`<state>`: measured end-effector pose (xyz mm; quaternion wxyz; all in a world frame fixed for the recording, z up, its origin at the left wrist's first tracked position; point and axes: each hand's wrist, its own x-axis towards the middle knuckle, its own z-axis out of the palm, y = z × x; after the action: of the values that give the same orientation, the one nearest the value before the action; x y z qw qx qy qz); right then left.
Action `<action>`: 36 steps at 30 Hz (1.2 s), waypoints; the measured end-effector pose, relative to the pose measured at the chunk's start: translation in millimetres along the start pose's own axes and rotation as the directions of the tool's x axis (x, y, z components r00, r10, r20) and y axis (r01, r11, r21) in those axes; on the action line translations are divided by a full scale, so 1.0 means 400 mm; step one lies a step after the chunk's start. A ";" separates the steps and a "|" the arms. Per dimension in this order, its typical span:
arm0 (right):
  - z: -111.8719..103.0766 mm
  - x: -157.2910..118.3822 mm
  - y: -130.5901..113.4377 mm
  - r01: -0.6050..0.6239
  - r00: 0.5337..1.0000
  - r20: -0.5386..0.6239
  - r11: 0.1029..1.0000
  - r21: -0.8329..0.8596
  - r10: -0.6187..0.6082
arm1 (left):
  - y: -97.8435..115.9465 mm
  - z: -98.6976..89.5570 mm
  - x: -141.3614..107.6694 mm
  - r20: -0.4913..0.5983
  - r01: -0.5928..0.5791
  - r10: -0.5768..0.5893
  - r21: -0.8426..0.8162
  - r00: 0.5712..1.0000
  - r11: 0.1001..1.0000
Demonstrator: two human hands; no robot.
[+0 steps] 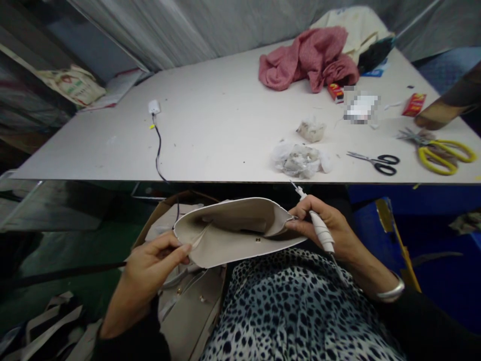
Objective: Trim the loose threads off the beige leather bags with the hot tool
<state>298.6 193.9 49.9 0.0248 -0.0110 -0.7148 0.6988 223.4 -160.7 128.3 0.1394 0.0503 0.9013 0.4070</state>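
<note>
A beige leather-like bag (229, 250) lies over my lap at the table's front edge, its mouth spread and its inside showing. A small metal stud sits on its near panel. My left hand (150, 265) pinches the bag's left edge between thumb and fingers. My right hand (323, 223) grips the right corner of the bag. Tucked in that same hand is a white-wrapped tool (322, 231) with a thin metal tip pointing up and left, and what looks like a thin cord at its lower end.
On the table (210, 125) lie black-handled scissors (376, 163), yellow-handled scissors (443, 153), crumpled plastic (300, 159), a pink cloth (308, 57) and a white plug with a black cord (154, 107). More beige bag pieces (191, 313) fill a carton at lower left. Another person's forearm (447, 103) rests at far right.
</note>
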 end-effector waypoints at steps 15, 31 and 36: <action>0.021 -0.001 -0.045 0.208 0.966 0.187 0.967 -0.146 -0.180 | 0.260 0.075 0.275 0.682 -0.479 0.460 -0.180 0.569 0.859; 0.014 -0.023 0.053 -0.111 0.922 -0.388 0.948 -0.297 -0.014 | 0.222 0.387 0.284 0.768 -0.195 0.325 -0.259 0.552 0.946; 0.007 -0.007 0.058 -0.095 0.927 -0.376 0.961 -0.261 -0.011 | 0.201 0.407 0.303 0.761 -0.083 0.290 -0.299 0.581 0.951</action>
<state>300.7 191.5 26.7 0.1435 -0.1626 -0.7863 0.5785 153.1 34.6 60.3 0.4871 0.3047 0.6796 0.4560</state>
